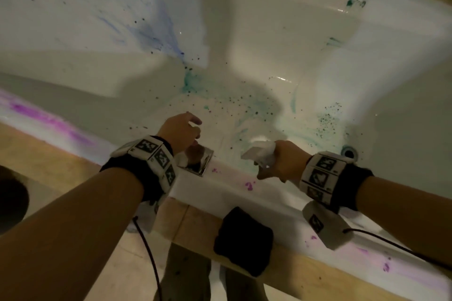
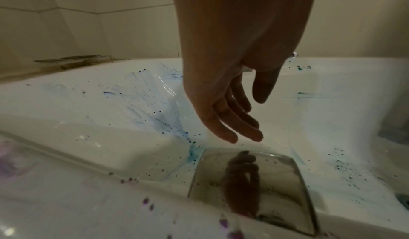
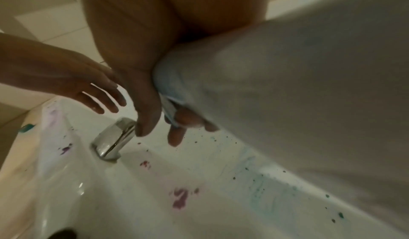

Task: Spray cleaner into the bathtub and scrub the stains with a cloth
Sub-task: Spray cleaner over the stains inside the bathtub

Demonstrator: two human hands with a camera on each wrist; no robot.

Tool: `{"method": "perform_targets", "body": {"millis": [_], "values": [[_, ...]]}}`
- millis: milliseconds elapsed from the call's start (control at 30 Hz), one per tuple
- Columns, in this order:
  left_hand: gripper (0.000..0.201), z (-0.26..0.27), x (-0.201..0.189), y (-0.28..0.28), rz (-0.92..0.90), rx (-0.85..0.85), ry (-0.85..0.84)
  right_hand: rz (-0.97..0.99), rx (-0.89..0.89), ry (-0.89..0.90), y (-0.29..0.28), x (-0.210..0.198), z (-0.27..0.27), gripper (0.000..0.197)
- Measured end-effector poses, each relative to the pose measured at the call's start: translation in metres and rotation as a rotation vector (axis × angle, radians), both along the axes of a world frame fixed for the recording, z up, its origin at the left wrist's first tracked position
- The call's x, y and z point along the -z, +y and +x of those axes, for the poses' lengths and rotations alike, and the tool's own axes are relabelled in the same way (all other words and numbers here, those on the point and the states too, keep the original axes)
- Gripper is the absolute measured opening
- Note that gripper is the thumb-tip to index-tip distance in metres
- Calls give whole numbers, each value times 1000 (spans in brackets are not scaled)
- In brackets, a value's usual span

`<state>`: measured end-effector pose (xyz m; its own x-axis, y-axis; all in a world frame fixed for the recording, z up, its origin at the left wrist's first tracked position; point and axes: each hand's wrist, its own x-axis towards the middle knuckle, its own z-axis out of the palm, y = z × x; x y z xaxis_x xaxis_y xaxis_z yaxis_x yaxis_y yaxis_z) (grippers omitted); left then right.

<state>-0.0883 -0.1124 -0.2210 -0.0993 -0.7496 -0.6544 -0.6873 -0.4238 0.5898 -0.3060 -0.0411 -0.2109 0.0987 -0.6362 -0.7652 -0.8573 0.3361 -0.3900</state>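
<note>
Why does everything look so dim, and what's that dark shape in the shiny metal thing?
Head view: low warm light, hard shadows across the bathtub. Left wrist view: the dark shape is the left hand mirrored in the chrome spout. Right wrist view: the white spray bottle sits blurred, too close.

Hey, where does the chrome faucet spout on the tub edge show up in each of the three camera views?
Head: chrome faucet spout sits lower centre on the near rim, just under the left hand.
Left wrist: the spout fills the lower centre-right, mirroring the fingers above it.
Right wrist: the spout lies left of centre, below both hands.
Shared landmark: purple stains on the rim beside it.
</note>
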Motion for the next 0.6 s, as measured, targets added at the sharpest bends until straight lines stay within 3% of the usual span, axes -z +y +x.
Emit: {"method": "perform_targets", "body": {"millis": [133,300,400,500,600], "values": [[22,18,5,-18,-6,31,26,-63,71,107,-20,5,16,24],[22,55,8,-52,11,87,32,63,55,28,-56,4,39,23],[21,80,10,-75,35,130,13,-12,70,130,-84,7,61,22],[21,102,15,-99,75,148,-11,-85,87,264,-112,11,78,32],[20,115,21,-119,102,157,-26,-38,110,214,-138,13,90,42]]}}
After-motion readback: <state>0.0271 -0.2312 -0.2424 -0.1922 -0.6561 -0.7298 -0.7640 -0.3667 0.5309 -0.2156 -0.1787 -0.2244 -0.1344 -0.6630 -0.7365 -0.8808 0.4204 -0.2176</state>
